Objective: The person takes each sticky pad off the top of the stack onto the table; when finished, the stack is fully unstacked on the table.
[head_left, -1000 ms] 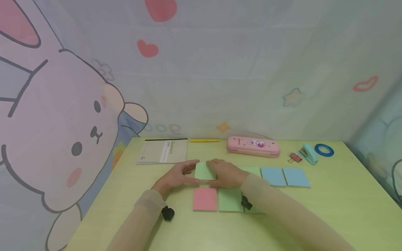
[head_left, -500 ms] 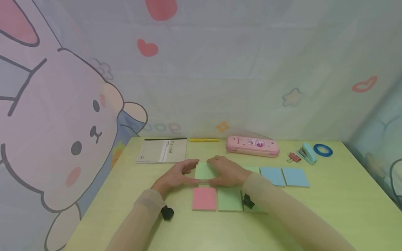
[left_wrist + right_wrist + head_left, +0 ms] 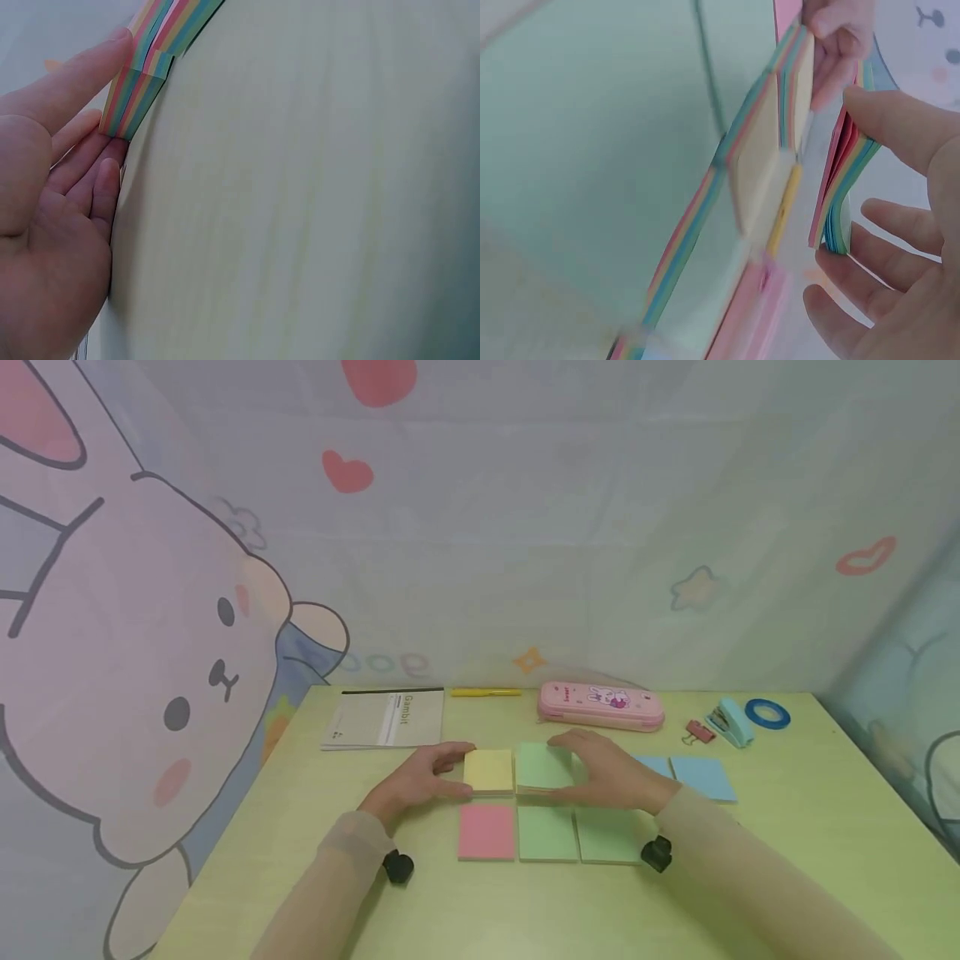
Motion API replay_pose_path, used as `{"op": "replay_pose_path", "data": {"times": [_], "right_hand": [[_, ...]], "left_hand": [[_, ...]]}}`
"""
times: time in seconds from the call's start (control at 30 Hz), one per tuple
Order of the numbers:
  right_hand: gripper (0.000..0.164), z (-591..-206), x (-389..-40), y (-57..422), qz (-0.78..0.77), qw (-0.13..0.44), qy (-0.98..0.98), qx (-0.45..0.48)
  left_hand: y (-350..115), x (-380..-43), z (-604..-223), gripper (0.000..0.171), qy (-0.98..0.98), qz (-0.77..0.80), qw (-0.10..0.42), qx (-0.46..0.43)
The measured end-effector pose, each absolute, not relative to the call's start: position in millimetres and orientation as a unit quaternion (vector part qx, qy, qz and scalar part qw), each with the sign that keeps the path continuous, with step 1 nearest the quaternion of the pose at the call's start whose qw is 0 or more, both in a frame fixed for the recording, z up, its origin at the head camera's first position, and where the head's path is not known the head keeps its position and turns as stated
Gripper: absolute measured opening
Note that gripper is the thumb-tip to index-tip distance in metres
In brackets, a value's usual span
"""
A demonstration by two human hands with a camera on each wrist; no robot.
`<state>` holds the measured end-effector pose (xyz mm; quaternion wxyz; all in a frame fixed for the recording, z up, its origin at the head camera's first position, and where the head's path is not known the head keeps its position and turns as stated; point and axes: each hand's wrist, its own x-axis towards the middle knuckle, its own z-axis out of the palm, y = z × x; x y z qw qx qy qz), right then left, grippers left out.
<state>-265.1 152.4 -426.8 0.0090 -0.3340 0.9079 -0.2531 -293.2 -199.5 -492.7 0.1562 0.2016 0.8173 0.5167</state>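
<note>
My left hand [image 3: 422, 779] holds the left side of a yellow-topped sticky note pad [image 3: 488, 771], thumb at the front corner and fingers behind. In the left wrist view, the thumb [image 3: 90, 67] touches the pad's striped edge [image 3: 135, 97]. Just right of it, my right hand [image 3: 611, 770] pinches a green-topped sticky note pad [image 3: 543, 764] between thumb and fingers. The right wrist view shows this held pad [image 3: 847, 180] raised off the table and bent. Nearer the front lie a pink pad [image 3: 487, 832] and two green pads [image 3: 547, 835].
Two blue pads [image 3: 703, 778] lie to the right, partly behind the right hand. Along the back are a notebook [image 3: 386, 718], a yellow pen [image 3: 486, 692], a pink pencil case [image 3: 600, 706], a binder clip [image 3: 699, 732], a mint stapler [image 3: 731, 722] and blue tape [image 3: 767, 714].
My right hand has lifted the green-topped pad off the left stack and carried it right, uncovering the yellow top. The left hand has stayed put.
</note>
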Motion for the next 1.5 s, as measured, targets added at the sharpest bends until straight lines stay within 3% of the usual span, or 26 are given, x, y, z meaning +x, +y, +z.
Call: {"op": "replay_pose_path", "data": {"times": [0.63,1.0,1.5], "right_hand": [[0.067,-448,-212,294,-0.223,-0.027,0.921,-0.318],[0.068,-464,-204,310,-0.188,-0.081,0.899,-0.387],[0.059,-466,-201,302,-0.155,-0.037,0.917,-0.365]], "left_hand": [[-199,-290,-487,0.076,0.821,0.514,0.157,0.192],[-199,-290,-487,0.077,0.819,0.516,0.163,0.192],[-199,-292,-489,0.077,0.818,0.516,0.162,0.196]]}}
